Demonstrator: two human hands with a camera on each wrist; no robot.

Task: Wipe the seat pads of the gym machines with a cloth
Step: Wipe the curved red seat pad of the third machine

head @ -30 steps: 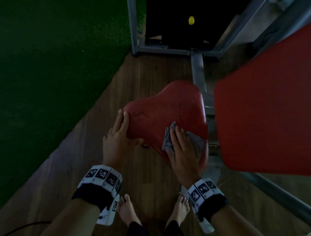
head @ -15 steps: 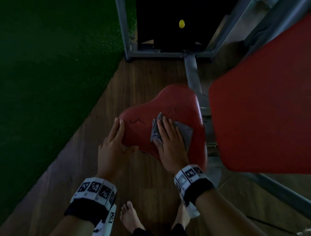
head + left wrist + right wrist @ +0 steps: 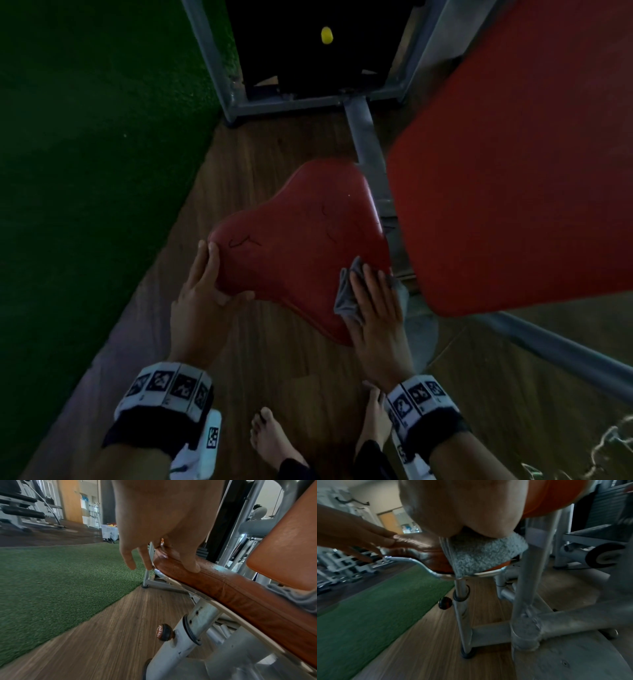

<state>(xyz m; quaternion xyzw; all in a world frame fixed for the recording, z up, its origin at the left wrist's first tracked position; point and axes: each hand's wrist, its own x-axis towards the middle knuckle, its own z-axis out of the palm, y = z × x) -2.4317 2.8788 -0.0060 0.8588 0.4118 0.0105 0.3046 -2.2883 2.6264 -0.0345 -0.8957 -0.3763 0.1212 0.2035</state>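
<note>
The red seat pad (image 3: 301, 236) (image 3: 240, 595) stands on a grey post above the wood floor. My left hand (image 3: 202, 294) (image 3: 163, 520) rests on its near left corner. Its fingers lie straight along the edge and its thumb sits against the near side. My right hand (image 3: 373, 308) (image 3: 462, 507) lies flat on a grey cloth (image 3: 346, 298) (image 3: 481, 553). It presses the cloth onto the near right corner of the seat, and part of the cloth hangs over the edge. The fingertips of my right hand are close to the red back pad (image 3: 513, 164).
The back pad overhangs the seat's right side. Grey frame tubes (image 3: 366, 137) run back to the dark weight stack. A round adjustment knob (image 3: 163, 632) sticks out of the seat post. Green turf (image 3: 85, 171) lies to the left. My bare feet (image 3: 270, 442) stand just before the seat.
My right hand has slid the cloth from the seat's middle back to its near right corner. My left hand has stayed on the left corner.
</note>
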